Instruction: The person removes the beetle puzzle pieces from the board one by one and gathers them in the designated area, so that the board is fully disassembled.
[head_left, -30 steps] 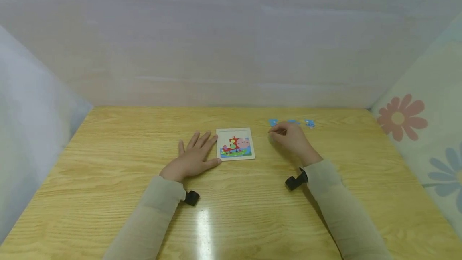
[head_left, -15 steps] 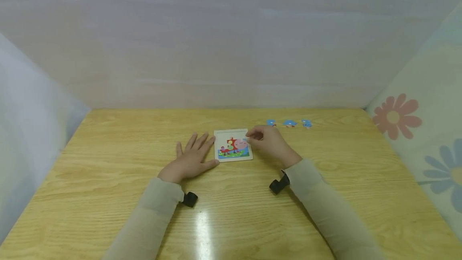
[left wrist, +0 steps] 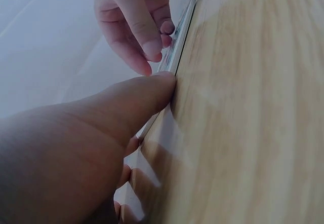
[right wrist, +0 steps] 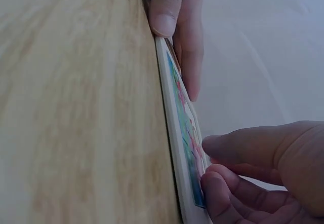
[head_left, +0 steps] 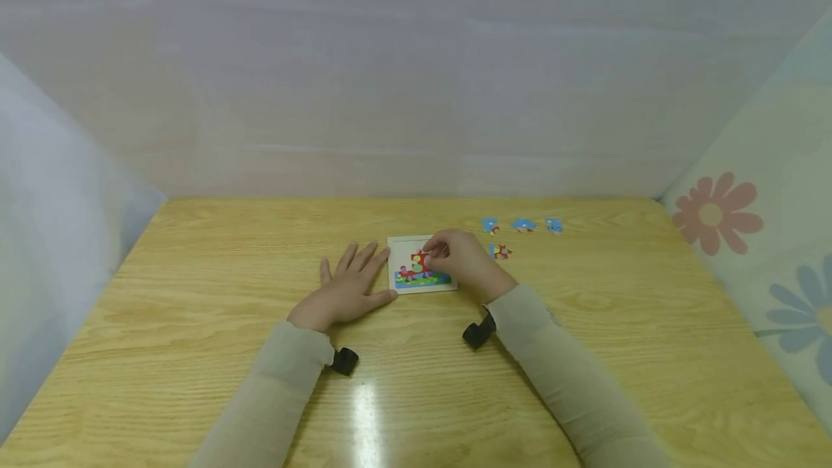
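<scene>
A square jigsaw puzzle board [head_left: 424,290] with a pale frame lies mid-table. Its lower part shows a red, green and blue picture, while the upper left is bare. My left hand [head_left: 341,291] lies flat with spread fingers, its thumb and fingertips against the board's left edge. Over the board's right side, my right hand [head_left: 471,266] pinches a small puzzle piece between thumb and fingers, mostly hidden by them. In the right wrist view those fingertips [right wrist: 215,145] come right at the board's surface. The left thumb [left wrist: 162,82] presses the board's edge in the left wrist view.
Several loose puzzle pieces lie right of the board: a blue one [head_left: 490,225], another blue one [head_left: 523,224], one at the far end [head_left: 554,225], and a red and blue one [head_left: 500,251] nearer. A light cloth wall [head_left: 416,128] stands behind the table.
My right hand has moved left from beside the loose pieces to over the board, uncovering the red and blue piece. The left hand has stayed at the board's edge.
</scene>
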Available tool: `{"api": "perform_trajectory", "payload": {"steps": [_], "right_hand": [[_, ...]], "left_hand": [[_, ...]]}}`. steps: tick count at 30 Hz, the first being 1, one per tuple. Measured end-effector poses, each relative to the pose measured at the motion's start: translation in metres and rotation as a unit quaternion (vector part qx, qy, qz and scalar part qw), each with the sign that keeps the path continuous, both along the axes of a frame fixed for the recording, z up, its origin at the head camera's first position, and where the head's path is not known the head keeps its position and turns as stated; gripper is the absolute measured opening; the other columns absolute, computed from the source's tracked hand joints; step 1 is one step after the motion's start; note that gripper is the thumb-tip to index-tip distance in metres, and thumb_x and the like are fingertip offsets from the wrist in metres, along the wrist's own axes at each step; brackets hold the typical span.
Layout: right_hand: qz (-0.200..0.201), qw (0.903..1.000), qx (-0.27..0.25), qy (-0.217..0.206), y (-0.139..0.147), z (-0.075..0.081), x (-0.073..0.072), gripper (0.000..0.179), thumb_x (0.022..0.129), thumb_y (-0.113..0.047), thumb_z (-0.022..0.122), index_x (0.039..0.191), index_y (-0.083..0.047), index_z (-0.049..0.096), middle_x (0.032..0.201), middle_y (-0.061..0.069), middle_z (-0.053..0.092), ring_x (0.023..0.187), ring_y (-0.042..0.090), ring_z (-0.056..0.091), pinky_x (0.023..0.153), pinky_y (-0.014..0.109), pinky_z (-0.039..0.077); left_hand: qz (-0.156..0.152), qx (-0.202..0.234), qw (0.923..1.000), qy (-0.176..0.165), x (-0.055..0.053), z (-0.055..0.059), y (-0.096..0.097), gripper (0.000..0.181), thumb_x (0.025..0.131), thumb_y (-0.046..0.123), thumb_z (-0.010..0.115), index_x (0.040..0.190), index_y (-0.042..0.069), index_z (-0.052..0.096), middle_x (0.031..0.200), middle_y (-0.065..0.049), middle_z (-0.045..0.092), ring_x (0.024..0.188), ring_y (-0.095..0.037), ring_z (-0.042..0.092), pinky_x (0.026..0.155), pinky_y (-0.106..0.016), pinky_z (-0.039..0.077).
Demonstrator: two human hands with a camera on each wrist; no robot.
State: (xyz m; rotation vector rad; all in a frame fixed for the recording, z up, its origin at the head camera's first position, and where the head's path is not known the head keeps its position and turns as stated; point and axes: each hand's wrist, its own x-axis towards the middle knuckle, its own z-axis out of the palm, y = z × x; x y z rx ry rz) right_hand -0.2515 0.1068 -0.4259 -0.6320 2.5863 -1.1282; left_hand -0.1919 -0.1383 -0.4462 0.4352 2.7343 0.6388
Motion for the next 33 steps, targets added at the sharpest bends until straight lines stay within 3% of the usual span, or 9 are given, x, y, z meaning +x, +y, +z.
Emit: {"api": "perform_trajectory", "payload": {"steps": [5, 33], "right_hand": [[-0.004, 0.9997, 0.014, 0.018, -0.0051, -0.0032, 0.0003, 0.017, 0.093, -0.008, 0.071, 0.109, -0.002, 0.074, 0.091, 0.003, 0.068, 0.083, 0.016, 0.061, 0.077, 0.030, 0.053], [-0.001, 0.9995, 0.018, -0.025, -0.0051, -0.0022, -0.0022, 0.016, 0.096, -0.008, 0.068, 0.111, -0.002, 0.067, 0.094, 0.006, 0.061, 0.084, 0.020, 0.055, 0.076, 0.029, 0.049]], "left_hand": [[0.000, 0.001, 1.0000, 0.001, 0.0008, -0.0002, -0.0002, 0.085, 0.099, 0.060, 0.053, 0.165, 0.023, 0.013, 0.171, -0.008, 0.001, 0.154, -0.040, -0.013, 0.108, -0.076, -0.016], [0.001, 0.001, 1.0000, 0.003, -0.0011, -0.0020, -0.0007, 0.085, 0.099, 0.060, 0.053, 0.165, 0.022, 0.013, 0.171, -0.008, 0.001, 0.154, -0.039, -0.013, 0.108, -0.077, -0.014]]}}
